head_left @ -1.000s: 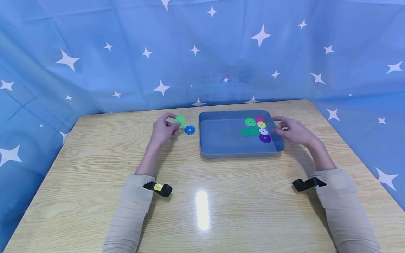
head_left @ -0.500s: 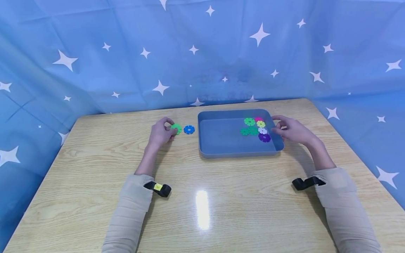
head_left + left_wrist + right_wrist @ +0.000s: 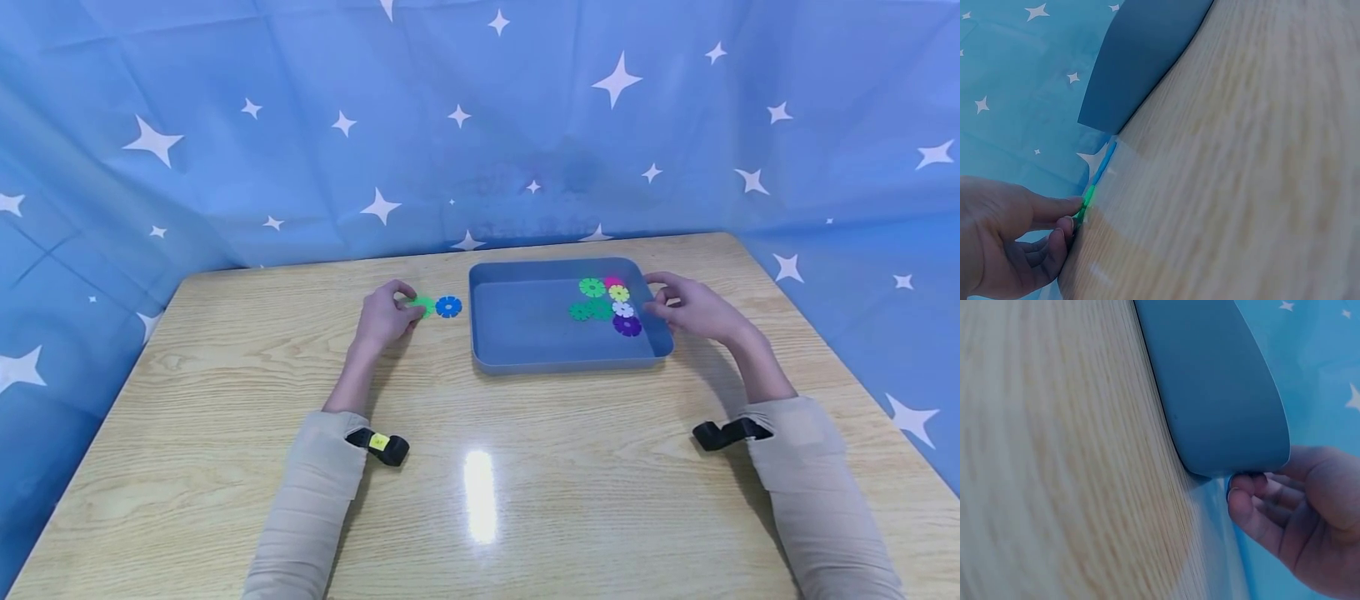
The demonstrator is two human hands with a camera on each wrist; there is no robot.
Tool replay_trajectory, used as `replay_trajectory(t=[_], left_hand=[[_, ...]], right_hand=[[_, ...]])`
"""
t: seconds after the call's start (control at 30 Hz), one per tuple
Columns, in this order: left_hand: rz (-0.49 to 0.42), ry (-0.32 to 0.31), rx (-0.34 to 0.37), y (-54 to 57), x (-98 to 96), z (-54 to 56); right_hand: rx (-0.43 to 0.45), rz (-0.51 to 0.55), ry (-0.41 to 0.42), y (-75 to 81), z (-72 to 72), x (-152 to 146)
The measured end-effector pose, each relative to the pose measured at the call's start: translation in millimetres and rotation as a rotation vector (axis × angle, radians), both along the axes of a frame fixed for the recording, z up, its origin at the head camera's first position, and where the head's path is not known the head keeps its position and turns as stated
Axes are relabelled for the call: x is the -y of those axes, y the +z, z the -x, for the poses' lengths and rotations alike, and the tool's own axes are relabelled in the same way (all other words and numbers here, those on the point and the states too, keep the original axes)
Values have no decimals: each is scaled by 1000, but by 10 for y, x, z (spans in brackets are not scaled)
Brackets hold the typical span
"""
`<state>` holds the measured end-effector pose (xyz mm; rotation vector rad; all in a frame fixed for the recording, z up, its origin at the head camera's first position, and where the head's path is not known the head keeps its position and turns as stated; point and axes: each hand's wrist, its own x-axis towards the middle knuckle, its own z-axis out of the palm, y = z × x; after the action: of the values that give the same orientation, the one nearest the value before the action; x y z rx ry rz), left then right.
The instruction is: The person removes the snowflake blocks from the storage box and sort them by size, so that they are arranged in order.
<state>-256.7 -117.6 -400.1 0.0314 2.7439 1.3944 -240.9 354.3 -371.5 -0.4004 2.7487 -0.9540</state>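
Note:
My left hand pinches a light green notched plastic disc at its left side. That disc lies low at the table, edge to edge with a blue notched disc. In the left wrist view, thumb and fingertips hold the green disc, with the blue disc just beyond it. At the right end of a grey-blue tray, my right hand grips the rim. The right wrist view shows its curled fingers against the tray wall; a small dark blue bit by the fingertips is unclear.
Inside the tray's right half lie several notched discs: light green, pink, yellow, white, purple and dark green. A starred blue curtain hangs behind the wooden table.
My left hand has brought the light green disc down to the table, first leftward, then slightly right against the blue disc. The right hand stays at the tray's rim.

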Motion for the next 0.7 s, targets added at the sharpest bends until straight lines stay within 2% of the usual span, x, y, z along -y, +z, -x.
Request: replay_trajectory(t=[0.33, 0.7], left_hand=[[58, 14, -3, 29, -88, -23], [17, 24, -20, 71, -81, -34]], right_hand=[[2, 5, -4, -4, -2, -3], [-1, 1, -3, -15, 3, -10]])
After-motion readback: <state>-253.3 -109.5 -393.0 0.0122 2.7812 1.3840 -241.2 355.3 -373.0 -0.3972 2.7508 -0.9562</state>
